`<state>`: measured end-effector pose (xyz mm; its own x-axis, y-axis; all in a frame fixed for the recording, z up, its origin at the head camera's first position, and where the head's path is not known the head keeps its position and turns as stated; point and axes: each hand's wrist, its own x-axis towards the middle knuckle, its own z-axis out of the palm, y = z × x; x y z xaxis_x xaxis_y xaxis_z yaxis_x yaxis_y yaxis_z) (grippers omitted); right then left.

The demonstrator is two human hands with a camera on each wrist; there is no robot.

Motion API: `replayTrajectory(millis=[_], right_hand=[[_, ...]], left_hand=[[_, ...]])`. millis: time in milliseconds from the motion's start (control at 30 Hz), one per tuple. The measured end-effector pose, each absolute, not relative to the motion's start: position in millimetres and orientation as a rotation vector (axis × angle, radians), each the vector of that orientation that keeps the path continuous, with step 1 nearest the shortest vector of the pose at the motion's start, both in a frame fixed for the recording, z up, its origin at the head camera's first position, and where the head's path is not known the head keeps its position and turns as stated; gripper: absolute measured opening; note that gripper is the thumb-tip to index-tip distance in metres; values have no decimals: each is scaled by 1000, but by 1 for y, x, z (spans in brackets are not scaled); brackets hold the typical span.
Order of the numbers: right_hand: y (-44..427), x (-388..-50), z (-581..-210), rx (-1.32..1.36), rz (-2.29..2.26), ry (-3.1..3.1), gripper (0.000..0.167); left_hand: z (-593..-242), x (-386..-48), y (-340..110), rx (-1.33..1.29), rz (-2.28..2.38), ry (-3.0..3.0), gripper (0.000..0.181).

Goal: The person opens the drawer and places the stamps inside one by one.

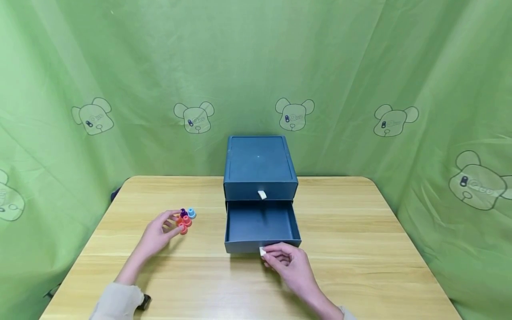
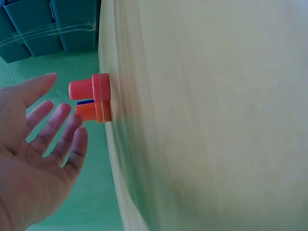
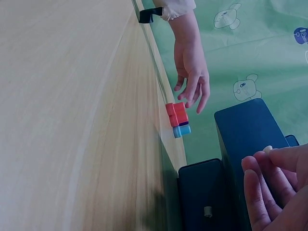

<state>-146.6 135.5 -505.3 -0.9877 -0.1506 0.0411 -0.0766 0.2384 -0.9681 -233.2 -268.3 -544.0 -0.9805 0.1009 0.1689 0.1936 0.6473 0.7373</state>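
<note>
In the head view a blue two-drawer cabinet [image 1: 259,159] stands at the table's back, its lower drawer [image 1: 244,247] pulled out, with a bare inside. My right hand [image 1: 294,269] pinches that drawer's white tab [image 1: 262,251]; the right wrist view shows the fingers of my right hand [image 3: 284,185] on a white tab [image 3: 268,149]. Left of the cabinet is a cluster of small stepped pieces: light blue [image 1: 191,214], purple [image 1: 183,213], red [image 1: 186,221] and orange. Beside them, my left hand [image 1: 158,233] has thumb and fingers spread; in the left wrist view a gap separates it from the red piece [image 2: 91,87].
The wooden table [image 1: 360,249] reaches out on both sides of the cabinet. Green curtain [image 1: 336,58] with bear-head drawings hangs behind and at the sides. A black band [image 1: 144,302] shows at the left sleeve.
</note>
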Motion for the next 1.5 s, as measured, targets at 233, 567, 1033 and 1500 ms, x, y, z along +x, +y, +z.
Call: replayTrajectory(millis=[233,567,1033,1500], right_hand=[[136,-148,-507,-197,-1877,2426,15],[136,-148,-506,-214,-1879,2426,16],[136,-148,-506,-209,-1884,2420,16],[135,-147,-505,-200,-1881,2422,16]], left_hand=[[-547,-238,-266,-211,-1237,-2828,49],[-545,-240,-262,-171,-1224,-2850,43],[-542,-237,-263,-119,-1244,-2872,21],[-536,-237,-263,-166,-1255,-2845,19]])
